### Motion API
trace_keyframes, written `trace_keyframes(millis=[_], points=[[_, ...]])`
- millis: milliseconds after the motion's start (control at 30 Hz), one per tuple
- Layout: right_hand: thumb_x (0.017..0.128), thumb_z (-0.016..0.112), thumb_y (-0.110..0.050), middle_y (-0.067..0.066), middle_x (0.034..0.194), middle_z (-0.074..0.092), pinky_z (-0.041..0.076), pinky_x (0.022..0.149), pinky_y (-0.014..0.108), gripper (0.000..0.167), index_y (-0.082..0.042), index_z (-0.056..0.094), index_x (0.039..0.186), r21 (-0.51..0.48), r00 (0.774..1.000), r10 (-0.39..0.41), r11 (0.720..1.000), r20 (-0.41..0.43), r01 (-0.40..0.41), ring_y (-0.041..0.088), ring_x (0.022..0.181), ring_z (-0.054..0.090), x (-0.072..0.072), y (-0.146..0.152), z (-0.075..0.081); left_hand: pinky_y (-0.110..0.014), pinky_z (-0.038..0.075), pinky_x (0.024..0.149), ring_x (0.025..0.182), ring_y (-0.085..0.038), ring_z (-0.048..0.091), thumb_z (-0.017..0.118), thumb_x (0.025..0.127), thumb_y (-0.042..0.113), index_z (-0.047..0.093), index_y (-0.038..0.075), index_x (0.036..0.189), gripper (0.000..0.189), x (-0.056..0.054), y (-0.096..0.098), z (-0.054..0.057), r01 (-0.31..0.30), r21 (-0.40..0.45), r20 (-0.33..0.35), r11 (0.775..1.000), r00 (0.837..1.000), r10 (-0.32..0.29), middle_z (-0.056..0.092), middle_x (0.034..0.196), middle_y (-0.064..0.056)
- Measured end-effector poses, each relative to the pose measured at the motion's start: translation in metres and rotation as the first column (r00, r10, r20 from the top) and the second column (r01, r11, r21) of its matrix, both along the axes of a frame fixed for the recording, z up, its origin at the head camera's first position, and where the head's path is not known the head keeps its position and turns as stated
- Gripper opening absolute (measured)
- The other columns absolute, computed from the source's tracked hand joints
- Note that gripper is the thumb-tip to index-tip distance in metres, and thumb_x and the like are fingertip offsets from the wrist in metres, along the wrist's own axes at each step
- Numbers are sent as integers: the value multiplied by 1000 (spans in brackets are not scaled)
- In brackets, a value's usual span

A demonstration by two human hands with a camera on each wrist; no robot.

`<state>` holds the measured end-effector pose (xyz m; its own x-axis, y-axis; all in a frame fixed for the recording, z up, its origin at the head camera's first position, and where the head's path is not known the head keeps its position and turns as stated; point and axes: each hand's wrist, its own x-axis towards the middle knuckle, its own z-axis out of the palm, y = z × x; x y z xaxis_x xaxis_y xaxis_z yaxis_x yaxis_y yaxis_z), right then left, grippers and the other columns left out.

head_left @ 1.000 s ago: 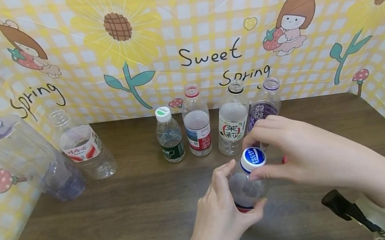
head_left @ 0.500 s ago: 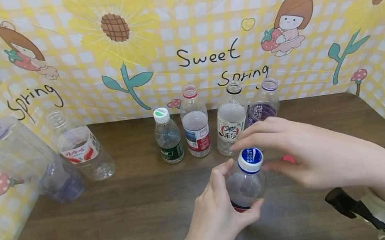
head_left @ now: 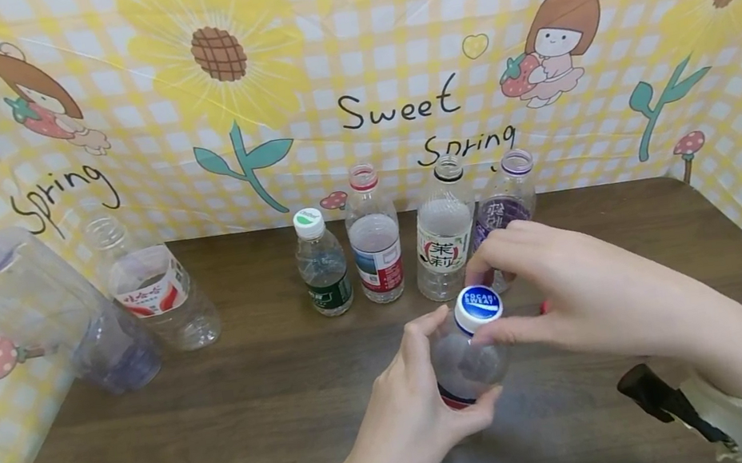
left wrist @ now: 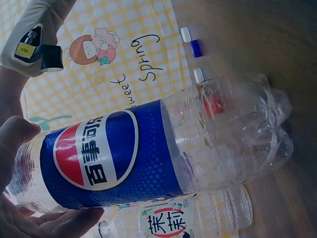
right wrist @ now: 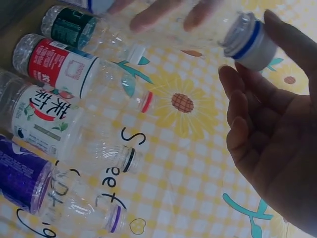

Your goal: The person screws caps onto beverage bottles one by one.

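My left hand (head_left: 415,398) grips a clear plastic bottle (left wrist: 223,144) around its upper part. A blue label (left wrist: 148,148) with a red, white and blue disc wraps the bottle in the left wrist view. On its mouth sits a white cap (head_left: 478,308) with a blue printed top. The thumb and forefinger of my right hand (head_left: 569,285) pinch this cap from the side. In the right wrist view the same cap (right wrist: 258,53) lies between thumb and fingertips, its blue ring just below it. The bottle's lower part is hidden in the head view.
Along the back stand a small bottle (head_left: 325,271) with a white cap and uncapped bottles with red (head_left: 378,263), white (head_left: 445,248) and purple (head_left: 501,215) labels. Two uncapped bottles (head_left: 150,287) (head_left: 55,306) stand at left. Several loose caps, one blue (left wrist: 196,48), lie on the table.
Half a second ago my right fingers were spread apart around the cap; now they pinch it again. The cap's print has turned. My left hand keeps its grip on the bottle.
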<state>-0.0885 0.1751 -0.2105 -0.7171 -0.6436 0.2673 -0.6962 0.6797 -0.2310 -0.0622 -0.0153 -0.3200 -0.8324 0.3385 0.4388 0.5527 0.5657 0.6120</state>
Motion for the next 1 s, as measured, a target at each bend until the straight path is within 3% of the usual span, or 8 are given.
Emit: trace_keyframes(millis=[100,167,233,333,433,733,1000], points=[[75,77,-46,-19,102,57,48,85,25,45,-22,59,109,13,1000,2,1000,24,-2,-1,98,52,0,-1,-1,-31,56,79,98,-15,66,84,68,28,39,8,127,77,0,-1,0,4,2,13,1000,1000,-4,62,127,-8],[78,76,-42,-15,115,58,45,89,26,53,-20,56,122,20,998,47,999,31,-48,2,106,51,0,0,-2,-32,56,79,99,-15,66,84,69,27,38,8,126,76,0,-1,1,7,0,19,1000,1000,-7,61,127,-8],[81,75,-25,-12,127,55,44,88,25,57,-20,51,132,17,994,109,994,23,-110,4,113,49,0,2,-1,-33,56,80,100,-16,66,84,69,28,38,8,126,76,0,-1,1,11,-1,21,1000,1000,-11,61,127,-8],[76,68,3,-11,133,53,41,90,25,68,-23,50,136,2,982,190,982,-4,-190,7,117,47,0,5,1,-34,56,81,103,-16,66,83,70,29,38,8,127,76,0,-1,2,12,-7,27,1000,1000,-12,61,128,-9],[73,65,12,-12,130,55,39,98,26,68,-24,55,130,-11,972,235,972,-16,-235,9,120,48,-1,7,2,-35,56,81,103,-16,66,83,71,30,37,8,127,76,0,-1,2,6,-15,33,1000,999,-5,61,128,-8],[80,73,-8,-17,117,59,41,95,21,39,-21,64,116,-19,965,256,966,-52,-257,2,113,51,-5,7,1,-34,56,80,102,-15,65,83,71,30,38,7,127,76,0,-1,2,4,-16,11,1000,1000,-3,61,129,-8],[79,76,-30,-20,101,59,44,84,21,29,-23,63,104,-41,995,98,994,-30,-99,-1,96,51,-4,1,-3,-32,57,78,97,-16,66,83,69,29,39,8,127,76,0,-1,1,-3,-12,8,1000,1000,3,62,126,-9]])
